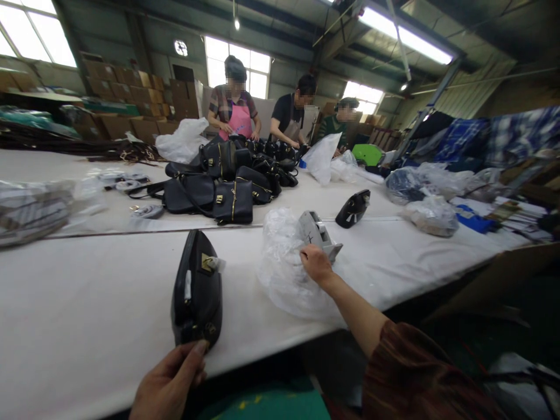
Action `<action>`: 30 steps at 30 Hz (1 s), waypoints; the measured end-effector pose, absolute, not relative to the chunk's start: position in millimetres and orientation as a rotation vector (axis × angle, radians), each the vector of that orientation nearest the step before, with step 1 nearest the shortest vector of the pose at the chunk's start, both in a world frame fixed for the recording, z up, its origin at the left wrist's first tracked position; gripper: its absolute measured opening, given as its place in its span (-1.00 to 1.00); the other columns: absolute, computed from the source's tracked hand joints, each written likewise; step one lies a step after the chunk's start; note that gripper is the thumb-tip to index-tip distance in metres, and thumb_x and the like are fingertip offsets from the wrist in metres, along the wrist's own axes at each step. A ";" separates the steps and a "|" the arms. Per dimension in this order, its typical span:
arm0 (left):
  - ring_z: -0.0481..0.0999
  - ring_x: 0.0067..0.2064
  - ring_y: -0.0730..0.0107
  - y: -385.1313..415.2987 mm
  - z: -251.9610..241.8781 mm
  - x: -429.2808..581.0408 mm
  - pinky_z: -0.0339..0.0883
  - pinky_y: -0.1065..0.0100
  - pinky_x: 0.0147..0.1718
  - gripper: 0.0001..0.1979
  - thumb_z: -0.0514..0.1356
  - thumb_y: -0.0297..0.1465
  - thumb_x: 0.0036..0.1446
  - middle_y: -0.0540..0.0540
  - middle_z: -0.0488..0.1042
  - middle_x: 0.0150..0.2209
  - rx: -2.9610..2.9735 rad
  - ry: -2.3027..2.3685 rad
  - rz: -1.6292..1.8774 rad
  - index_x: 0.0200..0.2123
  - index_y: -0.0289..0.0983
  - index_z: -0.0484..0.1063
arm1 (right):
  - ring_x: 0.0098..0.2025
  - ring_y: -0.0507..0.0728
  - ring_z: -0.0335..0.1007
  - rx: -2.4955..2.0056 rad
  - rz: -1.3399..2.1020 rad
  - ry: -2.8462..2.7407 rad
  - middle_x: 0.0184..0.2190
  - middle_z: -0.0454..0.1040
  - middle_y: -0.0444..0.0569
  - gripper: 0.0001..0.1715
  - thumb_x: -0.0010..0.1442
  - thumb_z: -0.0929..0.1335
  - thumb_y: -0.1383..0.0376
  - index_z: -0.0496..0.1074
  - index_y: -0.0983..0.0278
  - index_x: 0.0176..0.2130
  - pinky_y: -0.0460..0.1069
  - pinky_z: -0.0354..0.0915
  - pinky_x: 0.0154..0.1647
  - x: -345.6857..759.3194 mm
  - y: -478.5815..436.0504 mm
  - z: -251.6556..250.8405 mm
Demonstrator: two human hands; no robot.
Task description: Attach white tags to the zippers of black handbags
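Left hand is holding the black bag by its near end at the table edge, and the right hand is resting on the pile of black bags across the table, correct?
Not quite. In the head view the left hand does grip the black bag, but the right hand rests on the clear plastic bags beside a grey tape dispenser.

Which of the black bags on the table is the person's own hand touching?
The upright black bag at the near edge, apart from the pile; the left hand touches its bottom corner.
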State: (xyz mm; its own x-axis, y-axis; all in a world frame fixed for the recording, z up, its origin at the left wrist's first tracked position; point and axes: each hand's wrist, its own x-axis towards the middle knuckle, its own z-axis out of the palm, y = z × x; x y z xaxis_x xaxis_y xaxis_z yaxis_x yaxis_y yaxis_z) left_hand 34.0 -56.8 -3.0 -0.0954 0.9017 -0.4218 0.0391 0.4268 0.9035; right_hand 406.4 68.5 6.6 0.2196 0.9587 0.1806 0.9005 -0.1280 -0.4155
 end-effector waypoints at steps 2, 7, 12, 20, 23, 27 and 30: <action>0.34 -0.46 0.34 -56.7 0.5 35.3 0.24 0.35 -0.42 -0.43 0.37 0.06 -0.20 0.00 0.40 -0.58 0.870 1.486 0.916 -0.30 -0.31 0.55 | -0.14 0.23 0.46 -1.982 0.254 -1.629 -0.24 0.55 0.12 -0.73 0.23 0.25 0.30 0.53 0.32 -0.27 0.08 0.33 -0.10 408.7 63.7 16.8; 0.31 -0.48 0.39 -56.9 9.9 38.4 0.22 0.37 -0.44 -0.49 0.36 0.03 -0.16 0.00 0.39 -0.59 0.863 1.432 0.940 -0.35 -0.31 0.55 | -0.53 0.07 0.36 -1.745 0.689 -1.452 -0.57 0.43 -0.07 -0.61 0.23 0.26 0.08 0.48 0.33 -0.27 -0.06 0.27 -0.53 380.8 33.5 33.5; 0.29 -0.50 0.47 -61.5 18.7 42.4 0.19 0.41 -0.46 -0.59 0.34 -0.06 -0.06 0.02 0.38 -0.57 0.834 1.365 0.970 -0.37 -0.32 0.54 | -0.62 -0.01 0.28 -1.386 1.431 -1.213 -0.64 0.40 -0.16 -0.65 0.02 0.45 0.06 0.48 0.31 -0.37 -0.11 0.16 -0.59 304.7 -13.4 30.4; 0.29 -0.52 0.53 -69.9 20.5 44.5 0.17 0.43 -0.48 -0.67 0.32 -0.15 0.02 0.03 0.36 -0.54 0.772 1.266 1.040 -0.39 -0.33 0.47 | -0.57 0.02 0.35 -1.350 1.477 -1.514 -0.60 0.45 -0.16 -0.77 0.09 0.38 0.17 0.51 0.28 -0.36 -0.09 0.26 -0.50 217.1 -33.2 9.9; 0.29 -0.52 0.54 -71.5 17.5 42.5 0.18 0.43 -0.49 -0.68 0.30 -0.15 0.04 0.02 0.37 -0.54 0.804 1.263 1.042 -0.41 -0.34 0.46 | -0.54 0.03 0.37 -1.303 1.504 -1.538 -0.55 0.49 -0.14 -0.79 0.10 0.37 0.19 0.52 0.28 -0.35 -0.09 0.28 -0.49 205.9 -33.0 6.4; 0.29 -0.52 0.55 -72.4 13.0 40.6 0.18 0.44 -0.50 -0.68 0.29 -0.16 0.06 0.02 0.38 -0.54 0.825 1.277 1.041 -0.40 -0.34 0.46 | -0.51 0.03 0.38 -1.298 1.514 -1.495 -0.53 0.50 -0.14 -0.79 0.10 0.37 0.19 0.52 0.28 -0.35 -0.08 0.31 -0.46 198.3 -33.9 7.6; 0.29 -0.52 0.54 -73.2 12.9 40.7 0.18 0.44 -0.51 -0.67 0.30 -0.15 0.05 0.03 0.39 -0.55 0.834 1.301 1.039 -0.39 -0.34 0.48 | -0.53 0.04 0.38 -1.332 1.482 -1.463 -0.55 0.49 -0.13 -0.78 0.08 0.38 0.17 0.51 0.29 -0.37 -0.09 0.30 -0.49 195.5 -34.7 10.1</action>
